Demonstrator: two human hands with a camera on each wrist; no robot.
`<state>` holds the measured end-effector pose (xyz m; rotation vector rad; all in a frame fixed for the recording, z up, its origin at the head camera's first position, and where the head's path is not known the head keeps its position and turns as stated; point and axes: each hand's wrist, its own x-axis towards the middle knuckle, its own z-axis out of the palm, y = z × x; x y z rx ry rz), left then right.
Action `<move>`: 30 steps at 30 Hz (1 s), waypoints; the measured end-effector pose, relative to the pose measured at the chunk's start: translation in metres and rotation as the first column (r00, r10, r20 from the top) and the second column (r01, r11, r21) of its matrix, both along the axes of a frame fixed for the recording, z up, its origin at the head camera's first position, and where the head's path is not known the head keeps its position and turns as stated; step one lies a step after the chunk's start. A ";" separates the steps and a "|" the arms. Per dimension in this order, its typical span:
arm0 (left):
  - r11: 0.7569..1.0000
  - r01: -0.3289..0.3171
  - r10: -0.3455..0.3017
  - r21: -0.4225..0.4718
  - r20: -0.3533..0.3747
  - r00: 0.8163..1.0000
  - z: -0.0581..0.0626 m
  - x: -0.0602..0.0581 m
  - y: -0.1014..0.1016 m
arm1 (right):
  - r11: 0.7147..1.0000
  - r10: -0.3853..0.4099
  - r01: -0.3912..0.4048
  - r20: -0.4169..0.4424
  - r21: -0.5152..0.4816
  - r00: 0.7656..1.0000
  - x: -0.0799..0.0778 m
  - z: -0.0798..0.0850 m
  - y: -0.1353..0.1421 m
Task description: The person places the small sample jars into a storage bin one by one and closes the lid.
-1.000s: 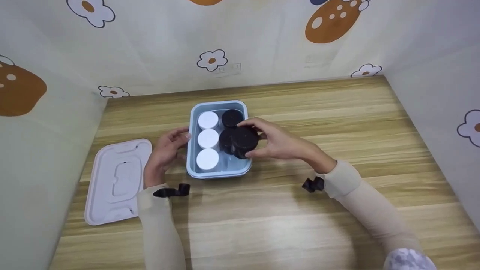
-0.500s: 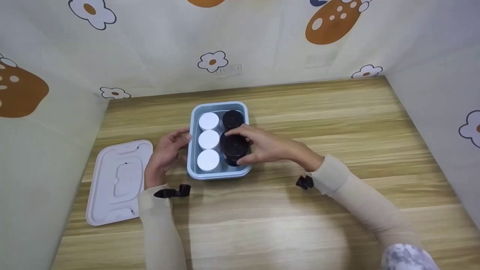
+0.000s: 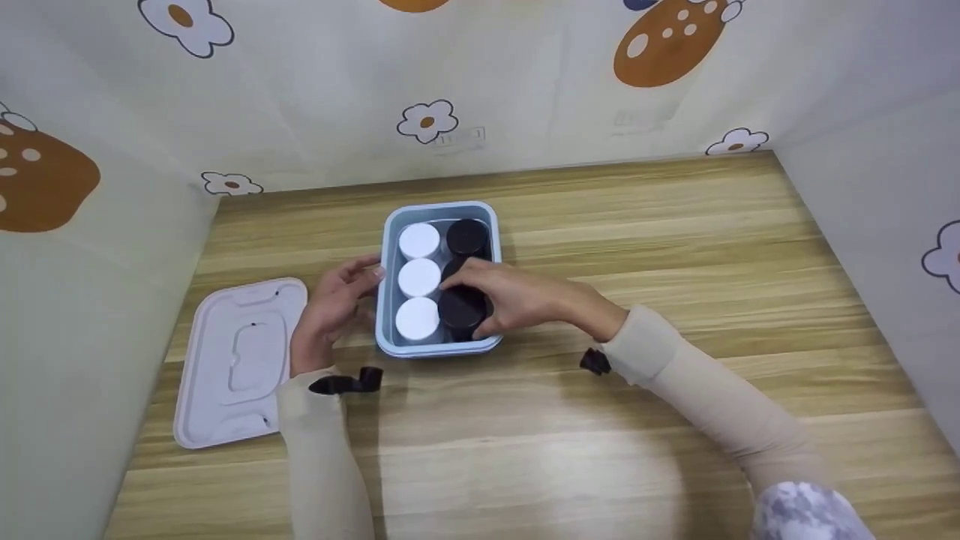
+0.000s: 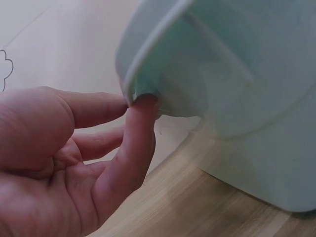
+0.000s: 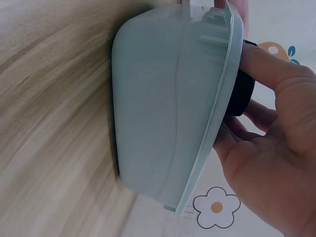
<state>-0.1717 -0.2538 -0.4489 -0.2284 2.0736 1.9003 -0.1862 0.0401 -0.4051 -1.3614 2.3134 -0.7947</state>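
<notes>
A light blue plastic box (image 3: 385,330) stands on the table, holding a column of white-lidded jars (image 3: 418,278) on its left side. Black-lidded jars fill the right side, the back one (image 3: 466,238) in plain sight and the middle one partly covered by fingers. My right hand (image 3: 517,300) grips the front black-lidded jar (image 3: 461,309) inside the box, thumb toward the near side. In the right wrist view a black lid (image 5: 242,94) rises past the box rim. My left hand (image 4: 74,148) pinches the box's left rim between thumb and fingers.
A pale lid (image 3: 240,360) with a raised panel lies flat on the wooden table (image 3: 570,450) left of the box, beside my left forearm. Flower-printed wall sheets (image 3: 555,90) stand behind and on both sides.
My right hand has carried the black-lidded jar from above the right rim, left and toward me, down into the box's front right corner. The left hand has stayed on the rim.
</notes>
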 end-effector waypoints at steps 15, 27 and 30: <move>0.999 -0.014 0.014 0.035 -0.010 1.000 -0.002 0.001 0.001 | 0.994 -0.022 0.020 0.013 0.103 1.000 0.002 0.005 -0.005; 1.000 -0.002 0.002 0.001 -0.013 1.000 0.000 0.001 0.001 | 0.997 -0.052 0.053 0.016 -0.063 0.999 0.003 -0.003 0.004; 1.000 0.000 0.000 -0.025 -0.013 1.000 0.001 0.001 0.000 | 0.990 -0.081 0.080 -0.006 -0.119 0.997 0.003 -0.007 0.005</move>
